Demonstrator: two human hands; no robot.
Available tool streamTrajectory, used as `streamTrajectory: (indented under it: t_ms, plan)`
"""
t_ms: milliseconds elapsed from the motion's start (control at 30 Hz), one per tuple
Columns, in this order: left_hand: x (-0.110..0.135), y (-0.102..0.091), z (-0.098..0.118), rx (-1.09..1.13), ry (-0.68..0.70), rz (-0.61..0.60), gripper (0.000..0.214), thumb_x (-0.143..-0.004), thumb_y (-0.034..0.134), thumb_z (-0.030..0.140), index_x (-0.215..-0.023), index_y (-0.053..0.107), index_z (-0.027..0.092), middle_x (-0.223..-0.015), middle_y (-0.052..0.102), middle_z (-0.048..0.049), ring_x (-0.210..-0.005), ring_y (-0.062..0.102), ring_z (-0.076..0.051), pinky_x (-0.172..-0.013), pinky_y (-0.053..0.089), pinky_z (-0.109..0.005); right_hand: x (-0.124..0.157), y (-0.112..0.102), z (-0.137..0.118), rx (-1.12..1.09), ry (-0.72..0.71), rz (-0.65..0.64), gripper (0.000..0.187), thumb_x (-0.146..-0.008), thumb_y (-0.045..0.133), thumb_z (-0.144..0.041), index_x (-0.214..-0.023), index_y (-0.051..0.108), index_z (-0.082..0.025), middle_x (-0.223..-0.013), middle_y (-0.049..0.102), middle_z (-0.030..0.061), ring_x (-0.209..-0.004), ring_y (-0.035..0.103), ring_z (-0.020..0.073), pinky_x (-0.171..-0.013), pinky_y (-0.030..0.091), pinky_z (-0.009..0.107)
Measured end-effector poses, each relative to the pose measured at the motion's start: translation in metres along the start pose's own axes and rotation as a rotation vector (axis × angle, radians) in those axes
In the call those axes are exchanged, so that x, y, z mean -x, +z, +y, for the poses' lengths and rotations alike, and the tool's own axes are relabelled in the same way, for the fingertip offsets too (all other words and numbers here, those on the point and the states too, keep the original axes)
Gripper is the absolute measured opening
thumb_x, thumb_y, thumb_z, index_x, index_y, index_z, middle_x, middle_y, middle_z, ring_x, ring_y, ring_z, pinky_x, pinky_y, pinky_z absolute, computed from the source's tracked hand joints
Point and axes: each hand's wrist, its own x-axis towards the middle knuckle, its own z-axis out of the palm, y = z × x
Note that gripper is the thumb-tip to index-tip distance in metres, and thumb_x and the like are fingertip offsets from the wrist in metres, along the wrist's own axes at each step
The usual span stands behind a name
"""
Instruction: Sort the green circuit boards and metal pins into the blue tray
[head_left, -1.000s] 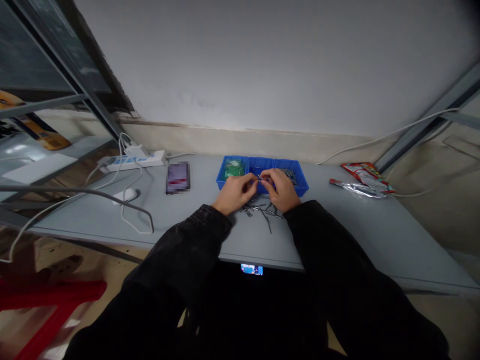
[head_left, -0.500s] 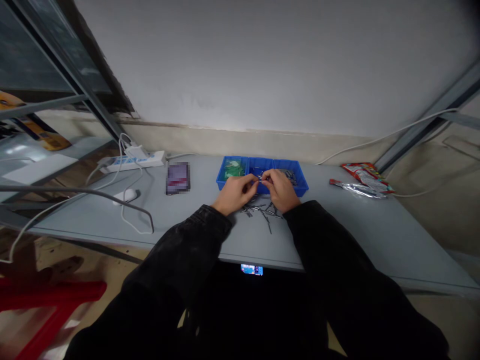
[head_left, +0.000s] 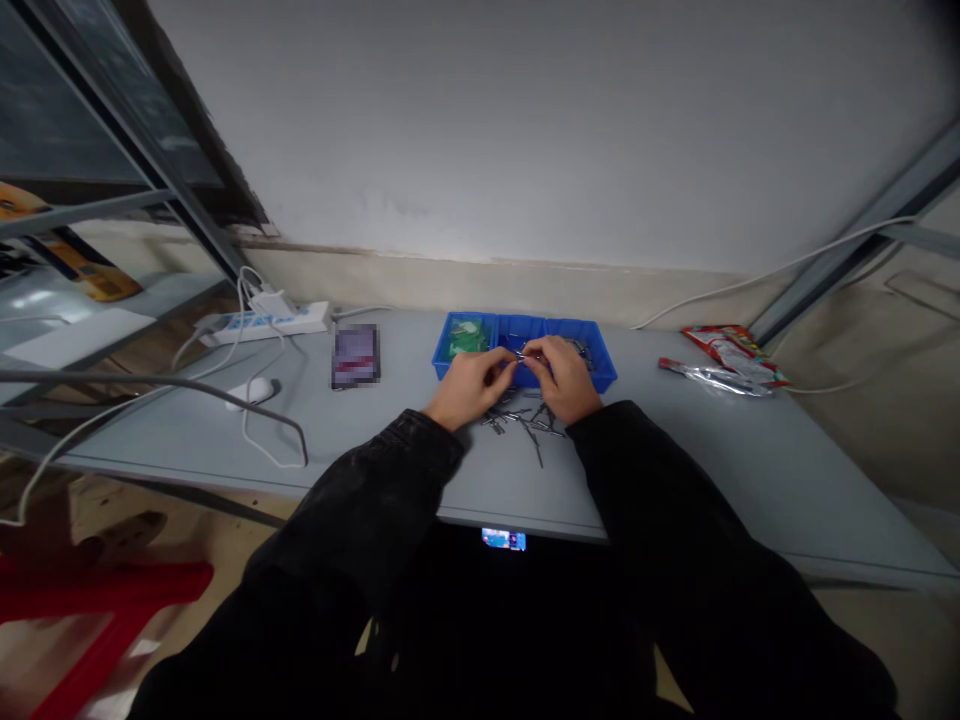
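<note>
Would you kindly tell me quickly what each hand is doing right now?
Left hand: closed, pinching a small metal part.
Right hand: closed, pinching the same part's other end.

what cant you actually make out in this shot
Head view: small metal piece between left hand and right hand, too tiny to identify, fingers cover most of it.
Flat object left of the blue tray: blurred out.
Small screen under the table edge: too small to read.
</note>
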Motion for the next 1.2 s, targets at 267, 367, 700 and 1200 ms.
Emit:
streamTrajectory:
  t_ms: [267, 367, 700, 1200]
  plan:
    - [0.000, -0.001, 0.000, -0.004, 0.018, 0.012, 0.020, -0.101, 0.054, 0.029, -0.097, 0.068, 0.015, -0.064, 0.059, 0.0032, -0.055, 0.049, -0.009, -0.062, 0.039, -0.023, 0.001, 0.002, 0.001, 0.002, -0.009, 0.010, 0.013, -0.100, 0.045, -0.028, -0.093, 0.054, -0.022, -0.091, 0.063, 0.0076, -0.087, 0.056, 0.0252, -0.081, 0.042, 0.039]
    - [0.000, -0.001, 0.001, -0.003, 0.021, 0.005, 0.021, -0.101, 0.053, 0.030, -0.097, 0.068, 0.015, -0.065, 0.059, 0.0029, -0.056, 0.050, -0.009, -0.062, 0.040, -0.023, 0.000, 0.002, 0.004, 0.024, -0.017, -0.005, 0.019, -0.102, 0.042, -0.031, -0.090, 0.054, -0.023, -0.089, 0.062, 0.0072, -0.088, 0.055, 0.0253, -0.082, 0.042, 0.039]
    - [0.000, -0.001, 0.000, -0.049, 0.013, 0.043, 0.022, -0.102, 0.052, 0.029, -0.098, 0.069, 0.015, -0.068, 0.062, 0.0013, -0.058, 0.051, -0.010, -0.063, 0.041, -0.024, -0.001, -0.003, -0.005, 0.020, -0.034, 0.026, 0.014, -0.100, 0.047, -0.029, -0.093, 0.057, -0.023, -0.087, 0.062, 0.0059, -0.084, 0.055, 0.0238, -0.081, 0.043, 0.039]
    - [0.000, -0.002, 0.002, -0.037, -0.005, 0.022, 0.024, -0.102, 0.051, 0.031, -0.096, 0.068, 0.016, -0.069, 0.063, 0.0004, -0.059, 0.051, -0.011, -0.063, 0.040, -0.024, 0.001, -0.001, -0.003, 0.014, -0.016, 0.028, 0.008, -0.098, 0.050, -0.026, -0.099, 0.057, -0.022, -0.092, 0.064, 0.0069, -0.086, 0.056, 0.0242, -0.082, 0.043, 0.039]
